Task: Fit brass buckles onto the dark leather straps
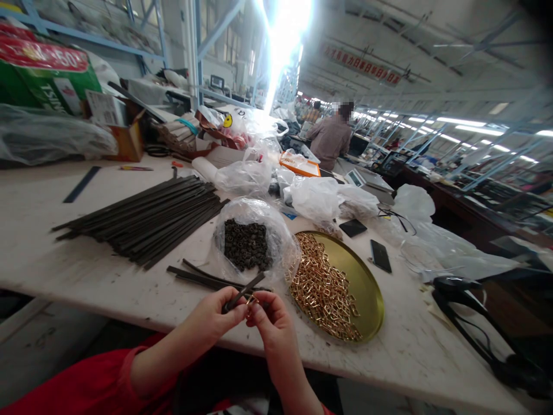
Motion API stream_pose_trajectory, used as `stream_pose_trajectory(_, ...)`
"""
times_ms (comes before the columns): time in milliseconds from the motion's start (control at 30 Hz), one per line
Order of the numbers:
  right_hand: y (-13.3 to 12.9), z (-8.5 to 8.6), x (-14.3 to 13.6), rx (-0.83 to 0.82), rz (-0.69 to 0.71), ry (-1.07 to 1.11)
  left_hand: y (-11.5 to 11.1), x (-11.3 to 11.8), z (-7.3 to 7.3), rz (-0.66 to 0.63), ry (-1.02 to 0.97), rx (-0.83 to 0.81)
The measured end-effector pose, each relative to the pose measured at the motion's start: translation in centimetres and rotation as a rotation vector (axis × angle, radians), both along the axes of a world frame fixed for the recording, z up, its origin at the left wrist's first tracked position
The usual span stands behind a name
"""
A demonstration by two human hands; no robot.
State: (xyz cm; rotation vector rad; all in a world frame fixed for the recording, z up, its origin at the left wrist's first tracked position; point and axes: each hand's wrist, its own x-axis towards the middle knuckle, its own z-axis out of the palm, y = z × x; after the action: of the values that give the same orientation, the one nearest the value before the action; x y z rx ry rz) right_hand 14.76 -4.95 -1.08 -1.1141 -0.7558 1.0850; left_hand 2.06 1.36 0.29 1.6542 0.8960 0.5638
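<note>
My left hand (218,316) is closed on a dark strip (246,291) that slants up to the right. Pinched in my right hand (270,320) is a small gold buckle (251,301), touching the strip between my fingertips. Just beyond my hands, a clear plastic bag (283,239) holds many small dark pieces (246,245). To its right, gold buckles (324,288) cover the left side of a round gold tray (369,288). A few loose dark strips (194,278) lie left of my hands, with a large bundle of strips (147,216) farther back.
Plastic bags (315,196), a phone (381,256), a black flat item (353,227) and a scale (367,180) are on the white table (410,351). A black frame-like object (470,323) stands at right. A person (330,138) is farther back. Boxes and wrapped packs fill the back left.
</note>
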Motion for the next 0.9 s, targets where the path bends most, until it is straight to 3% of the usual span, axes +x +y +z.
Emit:
stream_pose_trajectory(233,0.0,-0.6,-0.1,0.009,-0.010,-0.041,-0.3,0.5,0.7,0.042,0.066,-0.018)
stream_pose_trajectory(400,0.2,-0.1,0.1,0.003,-0.002,-0.020,0.1,0.9,0.6,-0.027,0.066,-0.022)
stream_pose_trajectory(533,0.4,0.5,1.2,0.027,-0.039,0.068,0.9,0.6,2.6,-0.089,0.052,-0.010)
stream_pose_trajectory(667,0.4,1.0,2.0,0.005,-0.111,0.348,1.5,-0.6,4.4,-0.109,0.104,0.061)
stream_pose_trajectory(900,0.1,0.9,1.3,-0.122,-0.111,0.620,0.4,-1.4,2.7,-0.146,0.268,0.199)
